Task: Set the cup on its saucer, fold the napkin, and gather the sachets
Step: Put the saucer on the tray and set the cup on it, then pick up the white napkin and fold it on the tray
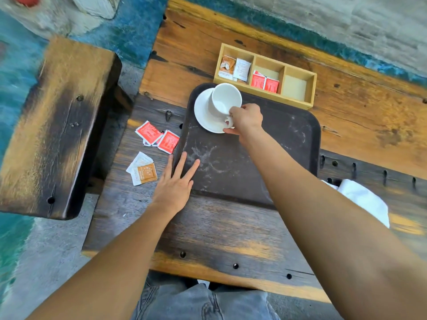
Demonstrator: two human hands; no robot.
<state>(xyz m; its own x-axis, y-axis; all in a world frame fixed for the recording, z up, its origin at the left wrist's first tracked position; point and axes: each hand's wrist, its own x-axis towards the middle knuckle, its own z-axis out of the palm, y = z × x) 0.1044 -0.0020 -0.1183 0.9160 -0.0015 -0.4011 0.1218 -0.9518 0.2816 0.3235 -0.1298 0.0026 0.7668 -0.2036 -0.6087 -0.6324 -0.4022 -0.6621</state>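
Note:
A white cup (224, 99) stands on a white saucer (201, 112) at the far left corner of a dark brown tray (265, 153). My right hand (246, 118) grips the cup's handle. My left hand (175, 183) lies flat, fingers spread, on the tray's near left edge. Red sachets (159, 136) and a white and an orange sachet (142, 169) lie loose on the table left of the tray. A white napkin (365, 199) lies crumpled to the right, partly hidden behind my right arm.
A wooden box (298, 72) with three compartments sits behind the tray; its left and middle compartments hold sachets. A wooden bench (53, 125) stands to the left of the table. The table's near edge (231, 271) is just above my knees.

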